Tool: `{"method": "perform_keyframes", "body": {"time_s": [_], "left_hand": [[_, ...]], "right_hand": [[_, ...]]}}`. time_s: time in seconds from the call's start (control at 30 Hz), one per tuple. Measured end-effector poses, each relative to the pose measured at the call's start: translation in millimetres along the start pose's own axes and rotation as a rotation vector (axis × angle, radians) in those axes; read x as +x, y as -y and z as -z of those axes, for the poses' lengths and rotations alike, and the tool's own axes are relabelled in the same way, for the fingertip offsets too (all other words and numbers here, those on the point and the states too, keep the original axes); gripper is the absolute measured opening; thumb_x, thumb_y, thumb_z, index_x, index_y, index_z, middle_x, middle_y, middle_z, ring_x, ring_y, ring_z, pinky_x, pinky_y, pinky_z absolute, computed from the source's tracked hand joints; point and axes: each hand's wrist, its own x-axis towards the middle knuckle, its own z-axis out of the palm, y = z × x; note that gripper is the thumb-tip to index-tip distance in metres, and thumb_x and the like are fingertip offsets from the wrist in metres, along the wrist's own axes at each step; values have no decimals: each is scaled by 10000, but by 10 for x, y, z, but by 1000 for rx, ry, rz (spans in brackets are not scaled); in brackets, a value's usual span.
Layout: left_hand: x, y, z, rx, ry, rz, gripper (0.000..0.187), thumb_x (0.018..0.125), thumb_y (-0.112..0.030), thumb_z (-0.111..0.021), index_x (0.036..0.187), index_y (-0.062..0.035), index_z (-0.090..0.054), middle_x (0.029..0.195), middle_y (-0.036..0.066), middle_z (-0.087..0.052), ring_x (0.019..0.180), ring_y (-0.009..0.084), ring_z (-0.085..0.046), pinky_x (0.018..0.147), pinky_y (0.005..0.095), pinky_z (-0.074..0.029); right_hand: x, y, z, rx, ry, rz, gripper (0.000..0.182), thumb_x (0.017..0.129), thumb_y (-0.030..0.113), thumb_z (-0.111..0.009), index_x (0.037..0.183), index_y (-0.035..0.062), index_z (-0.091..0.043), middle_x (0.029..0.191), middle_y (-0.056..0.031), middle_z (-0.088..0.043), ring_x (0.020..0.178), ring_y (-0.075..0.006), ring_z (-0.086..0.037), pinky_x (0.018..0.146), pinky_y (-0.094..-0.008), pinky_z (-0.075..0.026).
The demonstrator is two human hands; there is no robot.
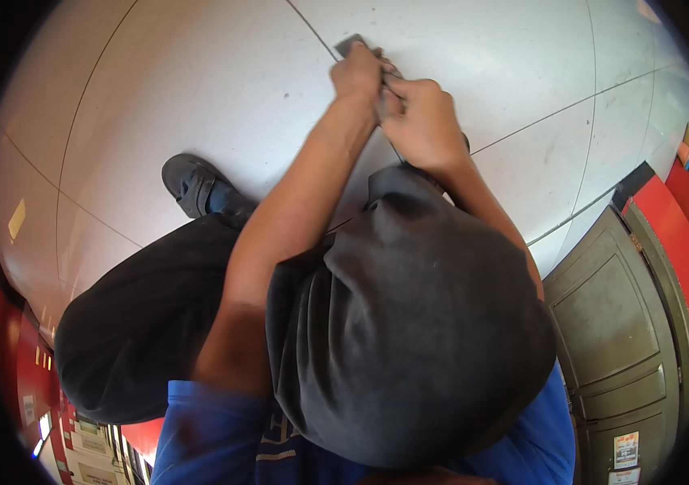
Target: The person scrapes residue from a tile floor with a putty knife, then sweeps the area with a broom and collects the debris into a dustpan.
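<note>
My left hand (358, 74) is closed round a small dark grey flat piece (349, 44), whose corner sticks out past the fingers, just above the tiled floor (223, 89). What kind of piece it is, I cannot make out. Close against it on the right, my right hand (423, 115) has its fingers curled in a pinch. Something thin and dark shows between the two hands, but blur and the fingers hide most of it. Both forearms reach forward around my raised knee (417, 315) in dark trousers.
My black shoe (199, 190) rests on the floor at left; the other is mostly hidden behind the knee. At right stands a grey-green panelled door (615, 315) beside a red wall strip (680, 259). Dark joint lines cross the pale tiles.
</note>
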Motion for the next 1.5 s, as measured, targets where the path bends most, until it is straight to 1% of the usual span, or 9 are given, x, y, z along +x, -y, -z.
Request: {"method": "perform_keyframes", "body": {"time_s": [0.37, 0.5, 0.57, 0.73, 1.03, 1.1, 1.17, 1.23, 1.5], "left_hand": [[-143, 99, -258, -118, -159, 52, 268, 879, -120, -407, 958, 51, -598, 734, 112, -595, 647, 197, -572, 563, 342, -485], [-188, -363, -359, 55, -1, -59, 246, 873, -83, -390, 940, 66, -573, 724, 122, -591, 651, 209, -569, 592, 343, -484], [-167, -369, -373, 23, 11, -69, 243, 879, -88, -388, 918, 71, -569, 710, 126, -588, 635, 230, -569, 578, 353, -484], [3, 5, -370, 49, -37, -7, 333, 976, -187, -398, 861, 64, -585, 746, 177, -627, 591, 247, -597, 527, 375, -501], [184, 144, -366, 121, -7, -22, 218, 872, -89, -431, 926, 89, -545, 771, 155, -597, 622, 221, -559, 553, 388, -494], [120, -146, -538, 93, 5, -96, 221, 874, -95, -432, 920, 87, -548, 765, 155, -598, 616, 228, -558, 556, 394, -491], [43, -497, -604, 88, 31, -74, 222, 866, -97, -406, 839, 38, -580, 731, 143, -580, 620, 250, -559, 568, 402, -491], [-17, -386, -475, 88, 42, -69, 217, 873, -97, -408, 882, 50, -567, 728, 139, -576, 605, 236, -549, 554, 390, -486], [-20, -480, -701, 70, 0, -63, 222, 895, -103, -402, 882, 50, -562, 695, 130, -568, 612, 227, -553, 552, 373, -486]], "right_hand": [[38, -110, 66, -2, -11, 69, 305, 870, 119, -540, 1105, -37, -656, 918, -252, -690, 820, -280, -691, 765, -332, -504], [162, -8, 105, 51, -104, -67, 231, 833, 151, -546, 848, -49, -661, 749, -275, -634, 745, -421, -649, 683, -415, -506], [237, 84, 118, 39, -80, -116, 299, 881, 138, -557, 1099, -31, -671, 961, -261, -691, 886, -278, -690, 809, -331, -499], [80, -245, 132, 210, -92, -115, 274, 906, 130, -545, 1022, -63, -699, 583, 14, -487, 485, -55, -406, 439, -268, -322], [121, -214, 144, 229, -83, -107, 294, 919, 150, -532, 1071, -40, -698, 599, -28, -556, 509, -66, -439, 471, -266, -361], [310, -81, 257, 139, -95, -202, 259, 849, 172, -539, 845, -55, -664, 723, -255, -641, 688, -339, -680, 656, -398, -499], [427, -39, 241, 146, -150, -176, 261, 855, 183, -542, 839, -49, -660, 737, -260, -639, 704, -336, -687, 652, -405, -501], [385, -99, 123, -5, -180, 28, 323, 920, 172, -540, 1118, -50, -664, 834, -136, -711, 530, -95, -529, 525, -280, -446], [546, -120, 259, 174, -129, -84, 284, 919, 121, -530, 1107, -38, -673, 613, -71, -612, 529, -89, -506, 523, -278, -428]]}}
